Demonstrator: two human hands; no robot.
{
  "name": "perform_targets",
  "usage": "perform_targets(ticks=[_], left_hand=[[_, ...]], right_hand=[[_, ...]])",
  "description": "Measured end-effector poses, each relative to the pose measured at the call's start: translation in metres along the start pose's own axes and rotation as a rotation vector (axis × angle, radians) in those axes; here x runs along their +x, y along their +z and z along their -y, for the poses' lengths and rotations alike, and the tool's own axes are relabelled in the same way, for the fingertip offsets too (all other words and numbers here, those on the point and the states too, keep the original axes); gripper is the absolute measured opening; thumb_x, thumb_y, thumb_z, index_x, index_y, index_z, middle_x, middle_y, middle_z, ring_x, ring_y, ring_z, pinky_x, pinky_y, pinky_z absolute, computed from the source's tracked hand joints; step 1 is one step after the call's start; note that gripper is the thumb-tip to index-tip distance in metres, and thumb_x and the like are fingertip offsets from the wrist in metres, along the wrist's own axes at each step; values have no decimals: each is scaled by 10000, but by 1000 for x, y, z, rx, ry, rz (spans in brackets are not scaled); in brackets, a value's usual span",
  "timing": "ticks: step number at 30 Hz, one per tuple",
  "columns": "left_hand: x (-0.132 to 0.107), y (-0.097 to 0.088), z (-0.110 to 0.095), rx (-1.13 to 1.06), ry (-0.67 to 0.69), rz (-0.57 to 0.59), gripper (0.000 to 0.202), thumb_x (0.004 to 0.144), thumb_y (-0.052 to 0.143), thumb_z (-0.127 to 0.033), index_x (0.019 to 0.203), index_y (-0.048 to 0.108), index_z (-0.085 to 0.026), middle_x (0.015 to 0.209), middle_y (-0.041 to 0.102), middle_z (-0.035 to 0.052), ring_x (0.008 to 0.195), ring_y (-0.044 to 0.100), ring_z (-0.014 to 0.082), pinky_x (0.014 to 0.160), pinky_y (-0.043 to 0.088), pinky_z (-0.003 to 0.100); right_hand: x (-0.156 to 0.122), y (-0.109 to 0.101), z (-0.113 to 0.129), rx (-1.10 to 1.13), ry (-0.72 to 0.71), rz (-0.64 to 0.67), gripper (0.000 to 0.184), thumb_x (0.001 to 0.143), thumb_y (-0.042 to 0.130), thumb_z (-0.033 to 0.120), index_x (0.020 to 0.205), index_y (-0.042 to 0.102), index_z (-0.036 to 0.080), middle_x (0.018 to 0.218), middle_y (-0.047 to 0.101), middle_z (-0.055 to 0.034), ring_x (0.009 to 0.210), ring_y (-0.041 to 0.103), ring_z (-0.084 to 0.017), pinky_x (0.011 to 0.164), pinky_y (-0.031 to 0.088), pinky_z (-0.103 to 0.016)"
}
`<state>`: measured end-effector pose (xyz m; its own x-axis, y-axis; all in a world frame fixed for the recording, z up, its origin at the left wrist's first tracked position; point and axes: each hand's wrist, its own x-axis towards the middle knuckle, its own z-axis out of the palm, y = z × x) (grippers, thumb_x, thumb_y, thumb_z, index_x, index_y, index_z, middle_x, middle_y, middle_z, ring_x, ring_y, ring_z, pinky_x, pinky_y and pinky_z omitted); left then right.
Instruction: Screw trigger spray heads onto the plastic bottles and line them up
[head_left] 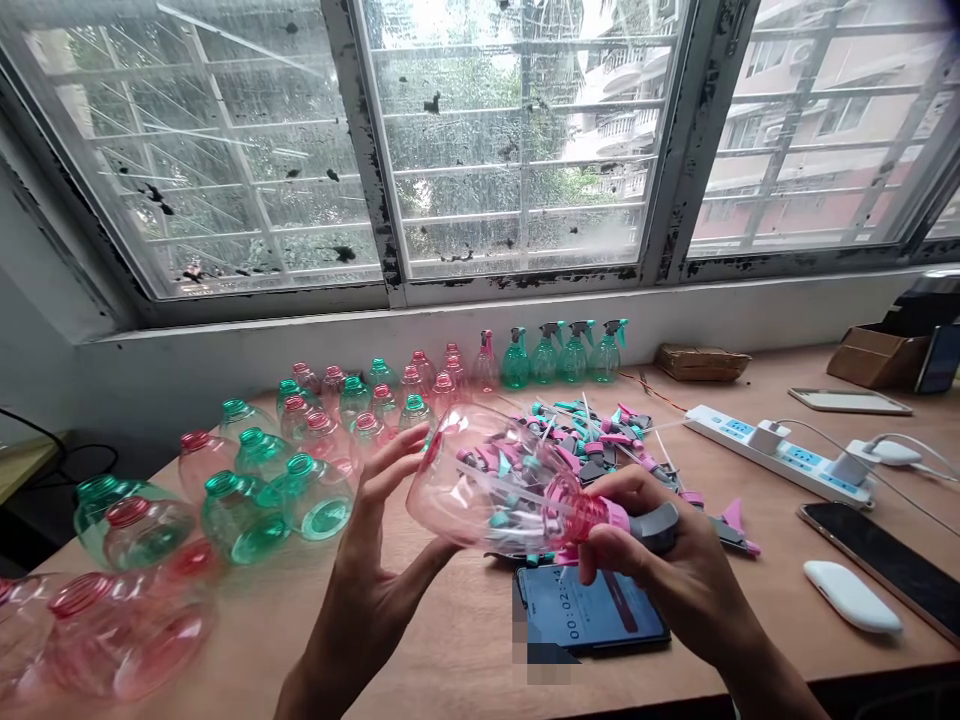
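I hold a clear pink spray bottle (pixel 480 480) sideways above the wooden table (pixel 420 640). My left hand (pixel 375 560) cups its base, fingers spread around the bottom. My right hand (pixel 660 570) is closed round the pink and grey trigger head (pixel 637 522) at the bottle's neck. A white dip tube runs inside the bottle. Behind it lies a pile of pink and teal trigger heads (pixel 592 435).
Empty pink and green bottles (pixel 247 490) crowd the table's left. Finished spray bottles (pixel 562 352) stand along the wall. A phone showing a timer (pixel 592 610) lies under my hands. A power strip (pixel 780 452), another phone (pixel 885 565) and a white oval device (pixel 851 596) lie at right.
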<state>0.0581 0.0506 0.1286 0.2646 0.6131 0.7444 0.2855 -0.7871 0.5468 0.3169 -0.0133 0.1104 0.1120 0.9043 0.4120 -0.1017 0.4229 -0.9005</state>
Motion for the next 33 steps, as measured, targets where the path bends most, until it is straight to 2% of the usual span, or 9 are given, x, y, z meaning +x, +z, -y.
perform_targets(ticks=[4, 7, 9, 13, 16, 19, 21, 25, 33], left_hand=[[-7, -2, 3, 46, -56, 41, 797, 889, 870, -454, 1558, 443, -392, 1623, 579, 96, 1557, 518, 349, 1299, 436, 587], [-8, -2, 3, 9, -98, 40, 674, 926, 814, -515, 1504, 500, -365, 1609, 598, 109, 1550, 527, 357, 1281, 454, 597], [-5, -1, 2, -8, -48, 26, 539, 989, 764, -434, 1472, 535, -363, 1645, 571, 84, 1573, 500, 316, 1297, 444, 550], [0, -4, 2, 41, 107, 9, 661, 973, 791, -210, 1541, 501, -386, 1643, 566, 49, 1571, 499, 262, 1304, 445, 470], [-1, -10, 4, 47, 95, 84, 740, 939, 838, -259, 1571, 470, -371, 1664, 558, 69, 1579, 493, 293, 1386, 278, 543], [-3, -13, 5, 5, 31, 111, 563, 963, 813, -370, 1462, 556, -335, 1672, 561, 77, 1588, 485, 308, 1412, 141, 584], [-3, -13, 5, -30, 14, 97, 437, 1007, 761, -349, 1406, 584, -335, 1672, 565, 56, 1594, 478, 272, 1401, 222, 529], [0, -9, 4, -35, 94, 74, 549, 1034, 717, -217, 1525, 525, -372, 1702, 512, 22, 1611, 435, 212, 1334, 369, 398], [-2, -6, -3, -35, 52, 22, 584, 960, 819, -350, 1483, 561, -379, 1606, 611, 33, 1549, 516, 276, 1299, 427, 465]], right_hand=[[0, 1, 0, -22, 12, -15, 241, 914, 898, 402, 983, 726, 247, 640, 786, 40, 586, 719, -156, 581, 550, -220], [-1, 3, 1, -60, 12, -28, 252, 895, 916, 395, 974, 730, 246, 626, 788, 38, 584, 715, -159, 574, 544, -221], [-1, 3, 3, -22, 25, -22, 259, 899, 912, 408, 973, 727, 242, 628, 787, 36, 584, 716, -155, 584, 549, -221], [-1, 3, 6, 121, 128, -28, 308, 900, 899, 472, 960, 717, 231, 626, 777, 29, 571, 726, -162, 590, 574, -242], [-1, 4, 7, 106, 123, -46, 317, 876, 923, 463, 957, 732, 224, 624, 771, 29, 566, 721, -160, 585, 575, -242], [-2, 5, 7, 41, 86, -63, 304, 860, 943, 432, 954, 738, 228, 633, 770, 34, 573, 724, -153, 571, 559, -228], [-2, 6, 6, 32, 88, -59, 307, 865, 939, 440, 945, 731, 228, 629, 773, 32, 574, 719, -147, 571, 548, -219], [-2, 5, 8, 123, 178, -51, 358, 873, 917, 501, 965, 704, 228, 609, 778, 21, 571, 721, -160, 608, 595, -247], [-2, 4, 10, 54, 170, -44, 327, 876, 914, 465, 974, 712, 227, 604, 772, 11, 576, 718, -195, 607, 572, -292]])
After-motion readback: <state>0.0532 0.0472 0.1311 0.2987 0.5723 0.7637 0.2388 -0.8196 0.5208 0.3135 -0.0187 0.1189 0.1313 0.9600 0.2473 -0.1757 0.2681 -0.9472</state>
